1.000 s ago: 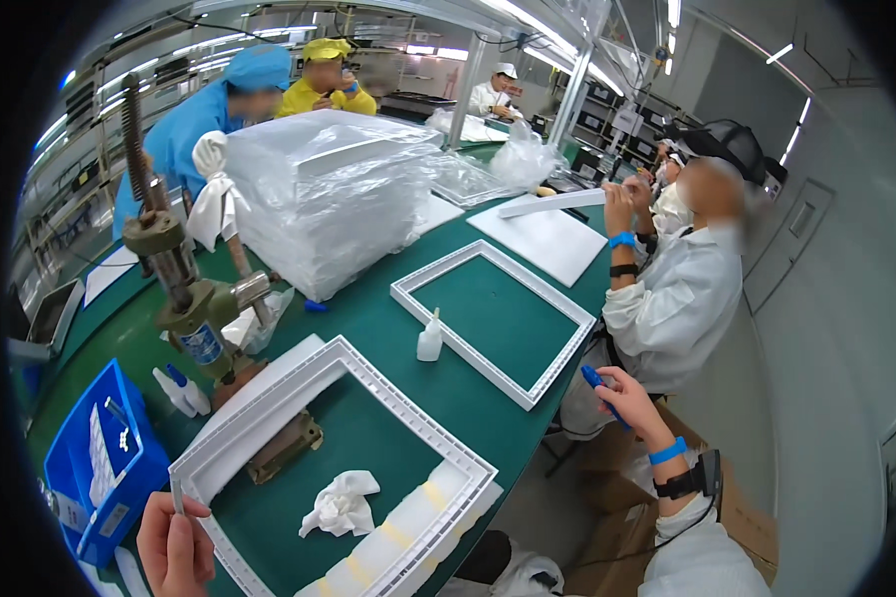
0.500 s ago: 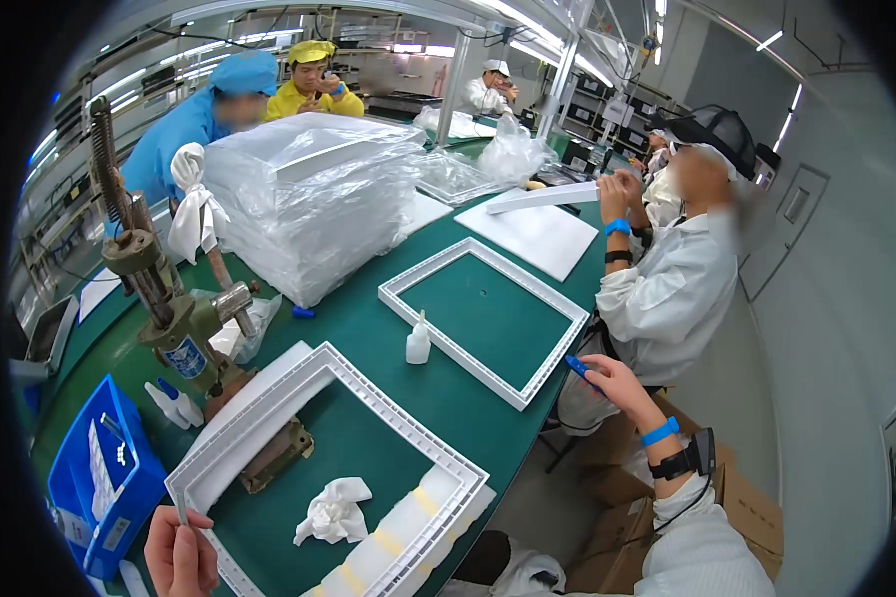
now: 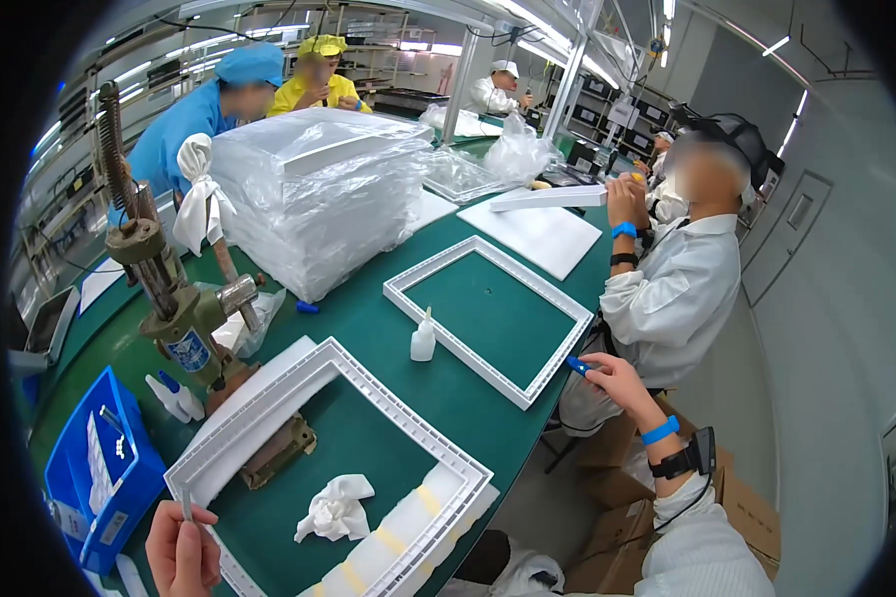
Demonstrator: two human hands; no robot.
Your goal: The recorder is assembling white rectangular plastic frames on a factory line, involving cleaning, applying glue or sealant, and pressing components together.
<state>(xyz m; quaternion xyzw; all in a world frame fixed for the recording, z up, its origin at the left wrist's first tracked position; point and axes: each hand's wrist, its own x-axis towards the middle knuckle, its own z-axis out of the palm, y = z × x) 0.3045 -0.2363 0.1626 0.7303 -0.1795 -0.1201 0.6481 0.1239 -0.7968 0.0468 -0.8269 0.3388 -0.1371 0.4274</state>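
Note:
A white rectangular frame lies nearest me, part of it resting on white foam padding. At its left corner my left hand pinches a small thin grey strip between thumb and fingers. Out to the right, past the table's edge, my right hand closes around a small blue tool, mostly covered by the fingers. That tool is close to the corner of a second white frame. Beside the second frame stands a small white dropper bottle. Crumpled white tissue lies inside the near frame.
At the left are a green hand press, a blue bin with small parts, and white bottles. A plastic-wrapped stack stands behind. A co-worker in white holds a white piece at the right; cardboard boxes are below.
My hands keep nearly the same places and grips; the view has shifted slightly. The co-worker in yellow has lowered one hand, and the co-worker at the right has raised the head a little.

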